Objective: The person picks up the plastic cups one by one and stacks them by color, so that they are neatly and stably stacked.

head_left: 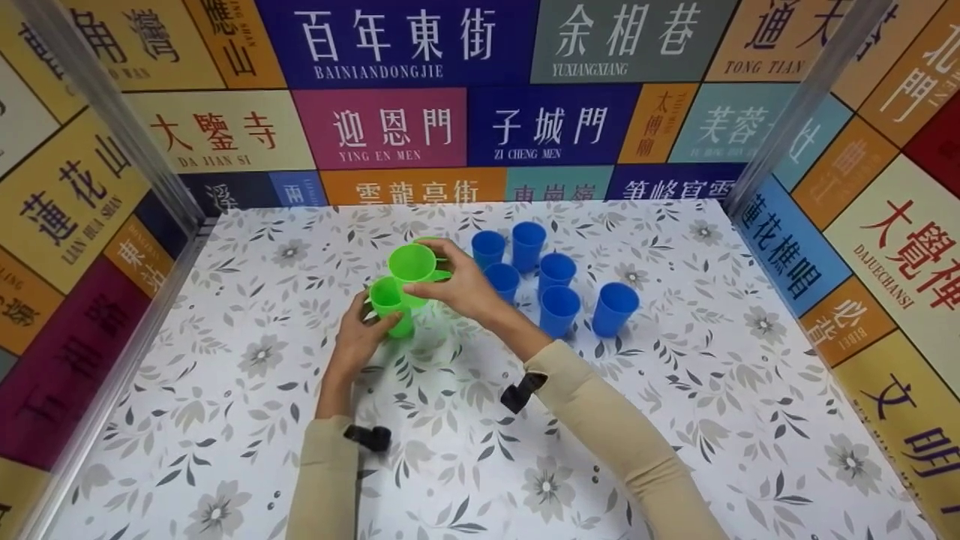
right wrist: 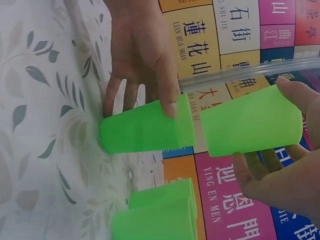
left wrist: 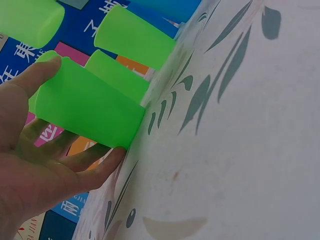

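My left hand point(head_left: 358, 334) grips an upright green cup point(left wrist: 87, 102) that stands on the table, thumb at its rim and fingers round the far side. A lighter band shows round the mouth of this cup. My right hand point(head_left: 461, 283) holds a second green cup point(right wrist: 252, 122) between thumb and fingers, raised over the first. In the right wrist view its base end lies close to the lower cup's mouth, with a small gap. Two more green cups, one nearer point(right wrist: 155, 220) and one partly behind it point(right wrist: 165, 192), stand on the table beyond; my right hand mostly hides them in the head view.
Several blue cups stand upright to the right of my hands, most bunched together, with one blue cup point(head_left: 615, 309) a little apart. A flower-patterned cloth covers the table point(head_left: 450, 465). Panels with large printed signs point(head_left: 390, 127) wall in the back and both sides.
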`<state>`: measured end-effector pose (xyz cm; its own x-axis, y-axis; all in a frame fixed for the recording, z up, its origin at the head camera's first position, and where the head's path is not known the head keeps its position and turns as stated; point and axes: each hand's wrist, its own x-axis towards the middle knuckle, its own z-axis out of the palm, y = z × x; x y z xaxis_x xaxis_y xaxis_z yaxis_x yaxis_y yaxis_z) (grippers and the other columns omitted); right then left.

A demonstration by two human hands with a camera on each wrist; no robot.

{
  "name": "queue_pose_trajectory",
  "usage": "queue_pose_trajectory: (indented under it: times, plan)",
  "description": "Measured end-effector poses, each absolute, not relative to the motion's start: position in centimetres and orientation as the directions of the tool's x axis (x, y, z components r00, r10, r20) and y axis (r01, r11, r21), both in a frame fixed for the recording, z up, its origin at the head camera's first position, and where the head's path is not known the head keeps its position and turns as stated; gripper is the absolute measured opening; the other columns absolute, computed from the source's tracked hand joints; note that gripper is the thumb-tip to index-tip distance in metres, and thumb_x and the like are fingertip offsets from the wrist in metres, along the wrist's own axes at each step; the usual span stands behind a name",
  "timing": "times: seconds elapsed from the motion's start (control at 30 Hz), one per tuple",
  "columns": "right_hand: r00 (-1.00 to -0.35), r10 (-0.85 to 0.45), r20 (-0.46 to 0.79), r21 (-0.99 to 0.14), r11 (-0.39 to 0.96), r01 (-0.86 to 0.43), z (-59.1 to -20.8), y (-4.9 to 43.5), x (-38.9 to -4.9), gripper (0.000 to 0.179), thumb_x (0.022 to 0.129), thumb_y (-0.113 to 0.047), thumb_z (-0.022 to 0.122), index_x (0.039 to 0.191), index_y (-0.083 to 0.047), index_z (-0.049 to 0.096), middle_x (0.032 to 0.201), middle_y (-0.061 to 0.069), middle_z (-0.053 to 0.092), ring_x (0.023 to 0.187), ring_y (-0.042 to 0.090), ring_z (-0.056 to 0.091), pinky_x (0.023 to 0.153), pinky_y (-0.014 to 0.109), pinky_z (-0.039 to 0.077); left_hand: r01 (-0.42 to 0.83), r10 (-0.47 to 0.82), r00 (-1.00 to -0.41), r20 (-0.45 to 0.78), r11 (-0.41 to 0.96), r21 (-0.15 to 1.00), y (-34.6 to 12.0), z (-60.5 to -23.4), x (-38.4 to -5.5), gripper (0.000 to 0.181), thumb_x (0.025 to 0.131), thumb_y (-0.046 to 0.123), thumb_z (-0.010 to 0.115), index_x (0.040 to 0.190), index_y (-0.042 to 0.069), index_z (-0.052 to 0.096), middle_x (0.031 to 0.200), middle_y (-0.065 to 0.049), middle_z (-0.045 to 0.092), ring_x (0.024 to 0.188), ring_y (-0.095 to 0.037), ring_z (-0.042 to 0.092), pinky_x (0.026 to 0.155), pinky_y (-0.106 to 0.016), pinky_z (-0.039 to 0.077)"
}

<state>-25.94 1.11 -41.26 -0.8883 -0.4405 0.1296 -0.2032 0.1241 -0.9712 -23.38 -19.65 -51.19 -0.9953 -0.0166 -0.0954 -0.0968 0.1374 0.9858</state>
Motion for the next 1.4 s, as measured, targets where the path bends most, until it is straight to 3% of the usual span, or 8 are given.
queue_pose_trajectory:
  times: [0.23, 0.47, 0.93, 1.17, 1.4]
  plan:
    - [-0.887, -0.444, 0.128, -0.97, 0.132, -0.206, -40.4, -0.2, -26.5, 0.068, 0.087, -0.021, 0.079, 0.147, -0.013, 0.048, 0.139, 0.01, 0.056, 0.123, 0.025, 0.059, 0.094, 0.032, 0.055, -0.115, -0.007, -0.993, -0.116, 0.152, 0.982, -19.4, -50.4, -23.0, 0.075, 0.094, 0.022, 0.07, 0.156, 0.012, 0.03, 0.159, -0.022, 0.035, 0.143, -0.043, 0.041, 0.114, -0.052, 0.042]
    - [-0.894, -0.43, 0.124, -0.961, 0.17, -0.216, -40.2, -1.5, -27.1, 0.067, 0.086, -0.025, 0.08, 0.146, -0.017, 0.05, 0.137, 0.008, 0.059, 0.124, 0.024, 0.058, 0.101, 0.034, 0.052, -0.102, -0.023, -0.995, -0.1, 0.136, 0.985, -19.7, -51.4, -23.4, 0.075, 0.092, 0.027, 0.073, 0.155, 0.015, 0.033, 0.158, -0.019, 0.037, 0.142, -0.04, 0.044, 0.113, -0.05, 0.043]
    - [-0.914, -0.394, 0.092, -0.956, 0.221, -0.191, -42.2, -2.9, -27.3, 0.07, 0.085, -0.024, 0.081, 0.147, -0.014, 0.049, 0.139, 0.009, 0.058, 0.124, 0.025, 0.055, 0.102, 0.034, 0.049, -0.068, -0.014, -0.998, -0.067, 0.125, 0.99, -19.4, -51.0, -23.1, 0.073, 0.093, 0.024, 0.072, 0.155, 0.012, 0.034, 0.157, -0.022, 0.038, 0.142, -0.041, 0.044, 0.113, -0.05, 0.044]
    - [-0.909, -0.413, 0.063, -0.974, 0.174, -0.147, -42.7, -2.0, -27.1, 0.07, 0.087, -0.024, 0.078, 0.148, -0.014, 0.046, 0.148, 0.014, 0.05, 0.138, 0.032, 0.049, 0.109, 0.042, 0.048, -0.083, -0.024, -0.996, -0.081, 0.138, 0.987, -19.5, -51.5, -23.5, 0.073, 0.093, 0.027, 0.073, 0.155, 0.018, 0.035, 0.157, -0.019, 0.039, 0.14, -0.041, 0.046, 0.11, -0.05, 0.047]
    - [-0.927, -0.362, 0.101, -0.98, 0.126, -0.156, -43.3, -0.5, -26.8, 0.067, 0.09, -0.022, 0.076, 0.148, -0.011, 0.046, 0.149, 0.016, 0.049, 0.139, 0.031, 0.048, 0.108, 0.044, 0.049, -0.1, -0.033, -0.995, -0.096, 0.166, 0.981, -19.7, -51.4, -23.5, 0.076, 0.093, 0.029, 0.072, 0.156, 0.018, 0.032, 0.16, -0.018, 0.035, 0.143, -0.042, 0.043, 0.112, -0.051, 0.045]
